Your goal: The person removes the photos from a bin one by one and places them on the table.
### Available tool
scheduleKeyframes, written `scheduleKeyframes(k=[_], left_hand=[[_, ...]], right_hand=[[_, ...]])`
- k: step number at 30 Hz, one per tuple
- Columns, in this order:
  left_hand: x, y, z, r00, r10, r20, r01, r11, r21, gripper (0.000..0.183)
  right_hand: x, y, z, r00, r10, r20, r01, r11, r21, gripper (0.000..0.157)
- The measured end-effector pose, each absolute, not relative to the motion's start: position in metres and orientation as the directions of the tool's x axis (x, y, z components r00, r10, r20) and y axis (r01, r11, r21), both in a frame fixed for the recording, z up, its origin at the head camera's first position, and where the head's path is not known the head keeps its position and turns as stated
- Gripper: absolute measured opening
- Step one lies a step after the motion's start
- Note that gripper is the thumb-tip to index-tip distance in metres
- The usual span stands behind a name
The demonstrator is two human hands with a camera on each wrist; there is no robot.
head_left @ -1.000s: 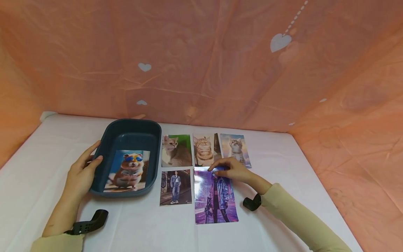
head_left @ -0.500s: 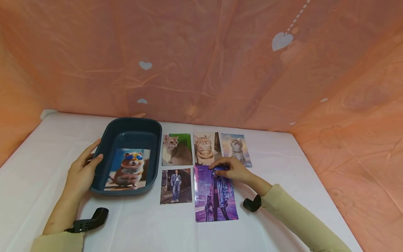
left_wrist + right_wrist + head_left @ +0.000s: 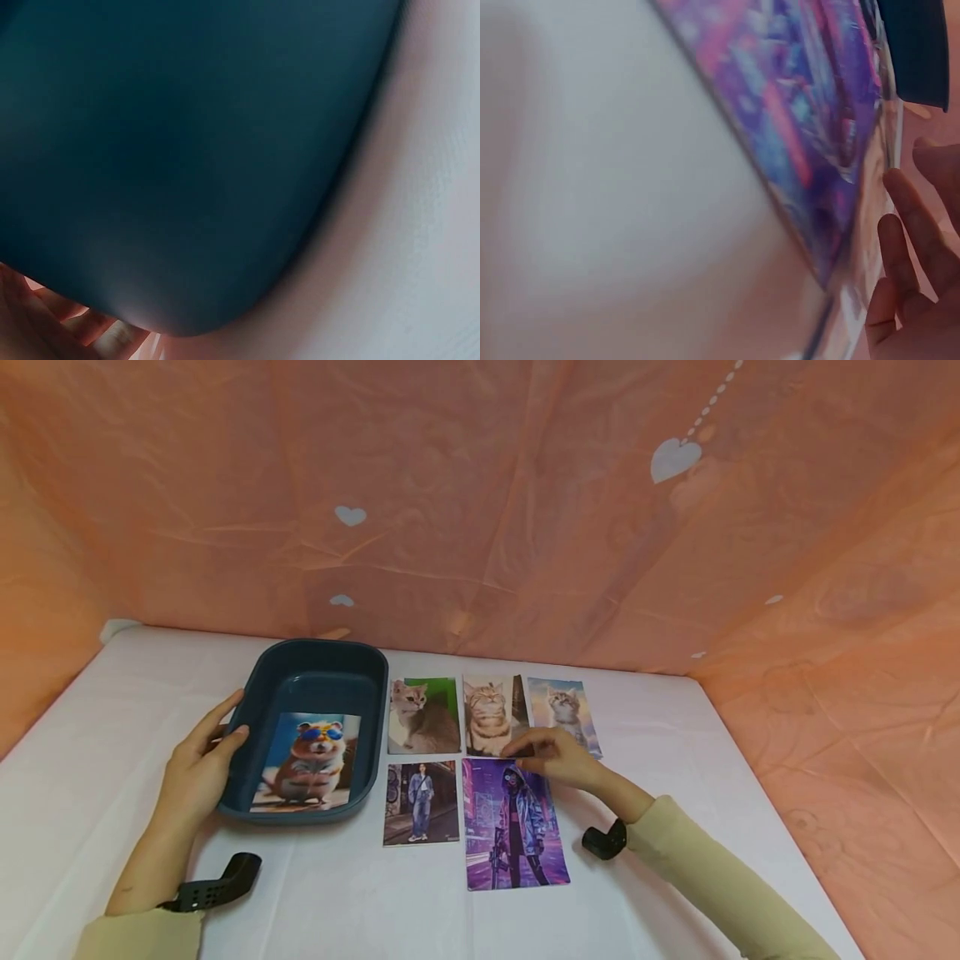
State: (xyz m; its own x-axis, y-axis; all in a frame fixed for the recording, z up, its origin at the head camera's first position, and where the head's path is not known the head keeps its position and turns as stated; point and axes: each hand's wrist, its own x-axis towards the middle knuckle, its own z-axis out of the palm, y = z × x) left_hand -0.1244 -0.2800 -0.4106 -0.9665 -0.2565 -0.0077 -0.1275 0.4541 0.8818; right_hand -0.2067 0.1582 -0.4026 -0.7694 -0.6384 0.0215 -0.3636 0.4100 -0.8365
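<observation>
My left hand (image 3: 197, 768) holds a dark blue plastic tray (image 3: 250, 693) by its left rim, thumb on top and fingers on the outer side. Inside the tray lies a picture card of a hamster in sunglasses (image 3: 309, 768). My right hand (image 3: 558, 758) hovers at the top edge of a purple picture card (image 3: 517, 827) showing a hooded figure. Its fingers (image 3: 922, 232) are loosely bent and hold nothing in the right wrist view. That hand also overlaps the middle cat card (image 3: 487, 718) in the head view.
A cat card with a green corner (image 3: 423, 718) and a kitten card with a sky background (image 3: 564, 703) flank the middle one. Below the first lies a card of a person in denim (image 3: 422, 803). The white-covered table (image 3: 337, 893) meets an orange heart-print cloth (image 3: 465, 527) behind.
My right hand has come off the purple card's top edge, moving slightly up, and its fingers have let go. The card lies where it was. The left hand keeps its hold on the tray.
</observation>
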Motion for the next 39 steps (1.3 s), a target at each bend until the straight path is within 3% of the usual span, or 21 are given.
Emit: scheduleKeyframes(k=[12,20,31,39], left_hand=[[-0.126,-0.280,-0.411,-0.967,-0.254,-0.004,-0.123,0.455,0.882,0.052],[-0.125,-0.280,-0.411,-0.968,-0.250,-0.008,-0.124,0.454,0.882,0.052],[-0.122,-0.279,-0.410,-0.968,-0.250,-0.024,-0.135,0.438,0.889,0.052],[-0.124,-0.279,-0.409,-0.967,-0.252,-0.032,-0.141,0.432,0.891,0.053]], right_hand=[[-0.220,0.143,-0.379,-0.814,-0.576,0.070,-0.399,0.469,-0.788,0.023],[-0.226,0.121,-0.372,-0.830,-0.556,0.049,-0.353,0.455,-0.817,0.023],[-0.228,0.073,-0.372,-0.783,-0.613,0.104,-0.295,0.219,-0.930,0.025],[-0.229,0.043,-0.370,-0.763,-0.638,0.103,-0.266,0.165,-0.950,0.025]])
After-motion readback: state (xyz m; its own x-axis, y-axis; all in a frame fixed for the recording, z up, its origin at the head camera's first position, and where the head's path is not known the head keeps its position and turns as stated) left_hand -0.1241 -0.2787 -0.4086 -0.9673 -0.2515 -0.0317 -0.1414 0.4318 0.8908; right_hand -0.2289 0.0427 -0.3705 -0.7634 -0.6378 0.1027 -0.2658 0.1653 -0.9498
